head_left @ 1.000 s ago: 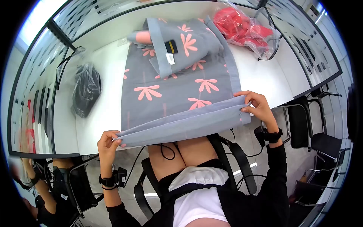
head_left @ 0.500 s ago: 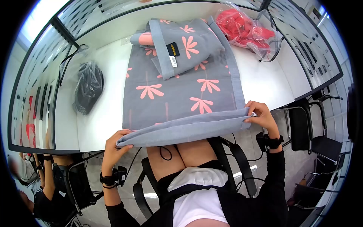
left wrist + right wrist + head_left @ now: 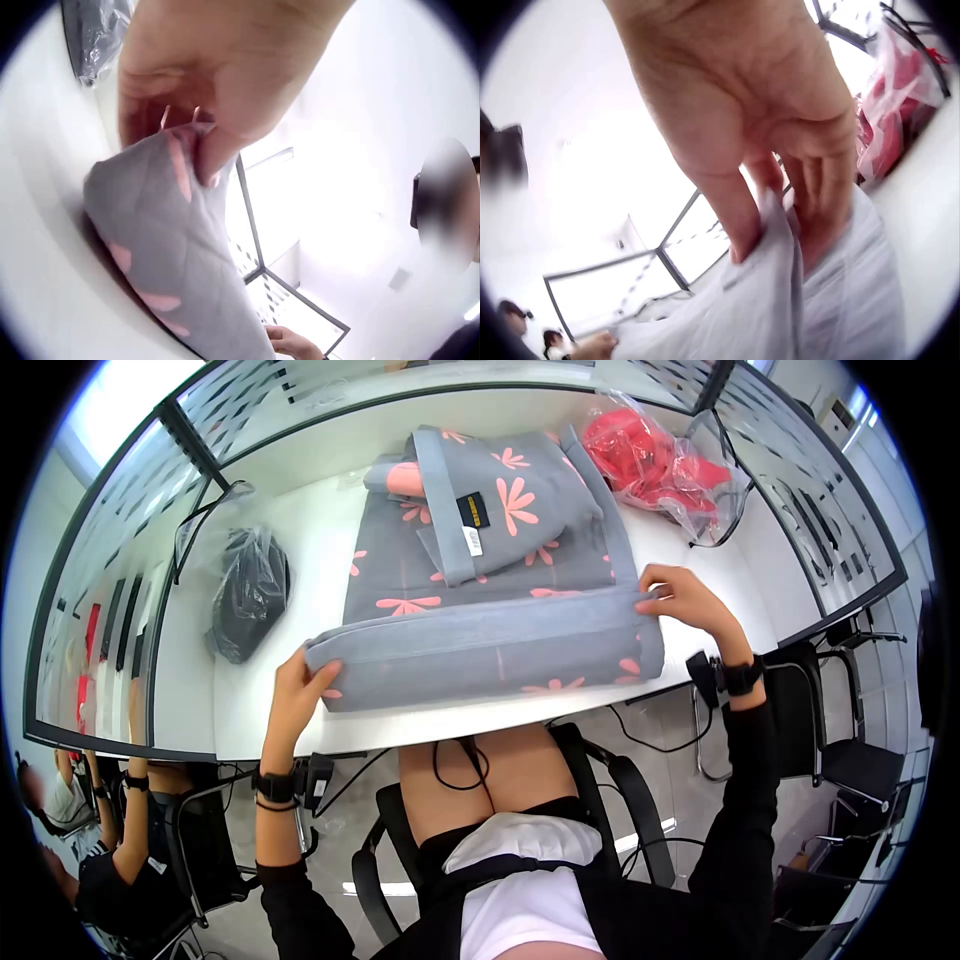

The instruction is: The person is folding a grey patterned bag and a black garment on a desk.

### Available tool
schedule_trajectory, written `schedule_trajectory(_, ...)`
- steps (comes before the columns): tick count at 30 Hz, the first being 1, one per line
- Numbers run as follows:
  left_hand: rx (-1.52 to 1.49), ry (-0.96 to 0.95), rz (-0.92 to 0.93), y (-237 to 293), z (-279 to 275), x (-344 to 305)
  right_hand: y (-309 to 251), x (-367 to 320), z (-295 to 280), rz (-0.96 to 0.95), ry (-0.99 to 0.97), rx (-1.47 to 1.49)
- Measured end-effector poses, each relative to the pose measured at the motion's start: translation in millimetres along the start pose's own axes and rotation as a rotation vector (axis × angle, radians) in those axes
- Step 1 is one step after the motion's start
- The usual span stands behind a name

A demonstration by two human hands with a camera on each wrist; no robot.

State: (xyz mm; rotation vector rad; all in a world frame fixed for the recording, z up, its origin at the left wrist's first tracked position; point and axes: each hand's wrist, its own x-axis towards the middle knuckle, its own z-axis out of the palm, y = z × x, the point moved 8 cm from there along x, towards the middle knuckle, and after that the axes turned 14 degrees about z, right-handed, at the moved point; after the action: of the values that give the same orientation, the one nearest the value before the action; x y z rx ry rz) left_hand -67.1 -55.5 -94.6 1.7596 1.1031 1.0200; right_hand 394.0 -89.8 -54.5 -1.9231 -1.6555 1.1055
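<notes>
Cloth (image 3: 440,672) on the bench (image 3: 312,550), apparently mid-fold: left hand (image 3: 292,698) and right hand (image 3: 694,603) each pinch an end of the near folded band, and the next move likely calls for laying it down evenly.

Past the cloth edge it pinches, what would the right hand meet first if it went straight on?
The right hand would probably meet the folded flowered bundle on the cloth first, though the hand's height is unclear and it might brush the cloth sooner.
</notes>
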Motion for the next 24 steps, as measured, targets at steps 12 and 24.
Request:
schedule_trajectory(12,-0.017,-0.174,-0.190,-28.2,15.7,4.1,-128.6,92.5,59.3,-0.324,0.303,-1.124)
schedule_trajectory(24,0.015,-0.115,-0.146,-33.9,14.8,2.3,-141.6,168.2,18.5,-0.699,0.550,-0.724)
